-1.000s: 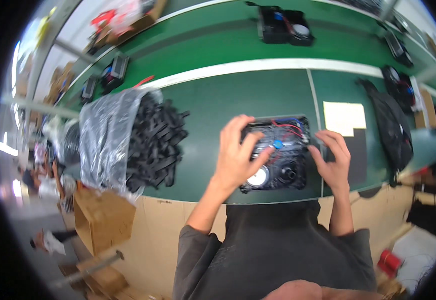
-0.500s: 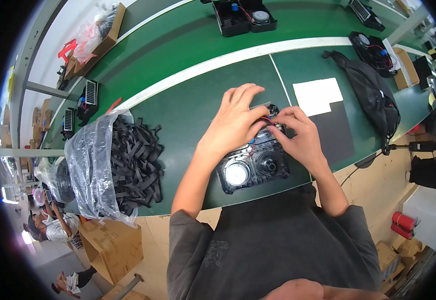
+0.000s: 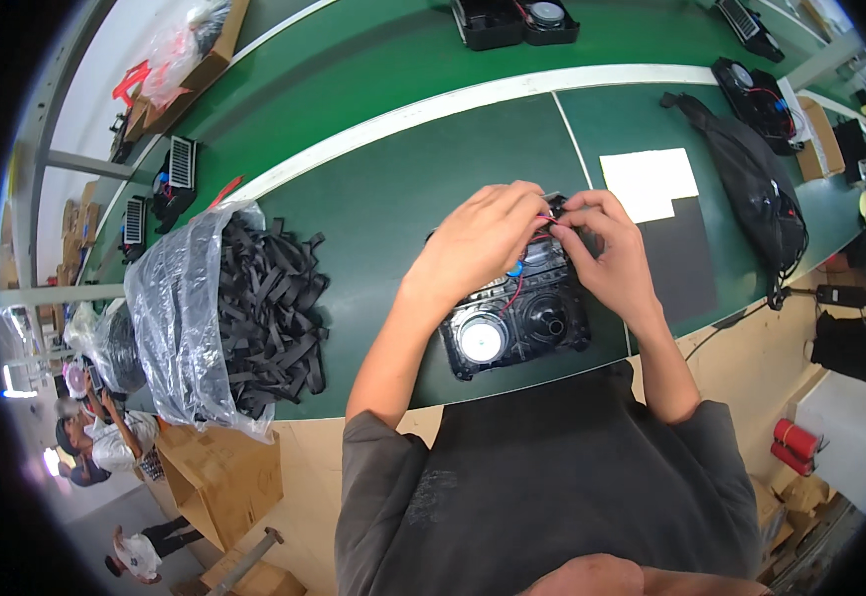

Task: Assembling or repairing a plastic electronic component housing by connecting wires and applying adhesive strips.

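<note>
A black plastic speaker housing point(image 3: 524, 360) lies open-side up on the green table in front of me. In its near half sit a round white-faced speaker point(image 3: 481, 339) and a round black socket-like part point(image 3: 546, 320). Thin red and dark wires point(image 3: 546, 220) run at its far end. My left hand point(image 3: 488, 238) arches over the housing's upper left, its fingertips closed on the wires. From the right, my right hand point(image 3: 612, 253) pinches at the same wires, thumb against forefinger. A blue component point(image 3: 515, 269) shows just below my left hand; the fingers partly hide the far end.
A clear plastic bag point(image 3: 177, 323) spills black straps point(image 3: 269, 308) at left. White sheets point(image 3: 649, 185) and a dark sheet point(image 3: 679, 260) lie right of the housing, with a black bag point(image 3: 751, 189) beyond. Another open housing point(image 3: 493, 28) stands across the table. A cardboard box point(image 3: 222, 482) is on the floor.
My left hand's raised, spread fingers have come down and drawn together at the wires. Both hands have shifted a little toward the housing's far end.
</note>
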`<state>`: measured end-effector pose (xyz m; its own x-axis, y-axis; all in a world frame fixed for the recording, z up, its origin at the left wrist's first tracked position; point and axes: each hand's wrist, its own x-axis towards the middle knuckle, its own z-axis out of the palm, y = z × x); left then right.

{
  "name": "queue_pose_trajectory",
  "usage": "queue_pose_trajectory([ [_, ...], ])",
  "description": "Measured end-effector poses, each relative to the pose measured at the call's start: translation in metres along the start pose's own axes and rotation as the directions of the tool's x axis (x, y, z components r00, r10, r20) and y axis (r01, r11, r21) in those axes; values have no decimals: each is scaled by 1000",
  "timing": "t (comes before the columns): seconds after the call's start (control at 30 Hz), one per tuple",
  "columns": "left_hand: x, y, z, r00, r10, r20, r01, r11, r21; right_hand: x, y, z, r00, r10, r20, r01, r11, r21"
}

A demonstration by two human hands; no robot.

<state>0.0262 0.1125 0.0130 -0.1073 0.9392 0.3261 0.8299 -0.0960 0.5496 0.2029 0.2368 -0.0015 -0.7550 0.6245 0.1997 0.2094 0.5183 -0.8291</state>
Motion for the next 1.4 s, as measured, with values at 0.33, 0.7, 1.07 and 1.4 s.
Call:
queue_pose_trajectory([
  [0.33, -7, -6, -8, 996, -12, -89, 26, 987, 159, 14, 4, 9, 979, -154, -131, 119, 963, -243],
  [0.7, -12, -16, -5, 986, 59, -154, -46, 995, 86, 45, -3, 8, 954, -233, 188, 299, 743, -599],
  [1.07, -10, -12, 4, 997, -65, -28, 71, 944, 323, 38, 1, 9, 969, -213, 121, 245, 816, -524],
  [1.4, -10, -10, 3, 986, 51, -159, -3, 957, 289, 43, -1, 10, 956, -219, 196, 292, 776, -559],
])
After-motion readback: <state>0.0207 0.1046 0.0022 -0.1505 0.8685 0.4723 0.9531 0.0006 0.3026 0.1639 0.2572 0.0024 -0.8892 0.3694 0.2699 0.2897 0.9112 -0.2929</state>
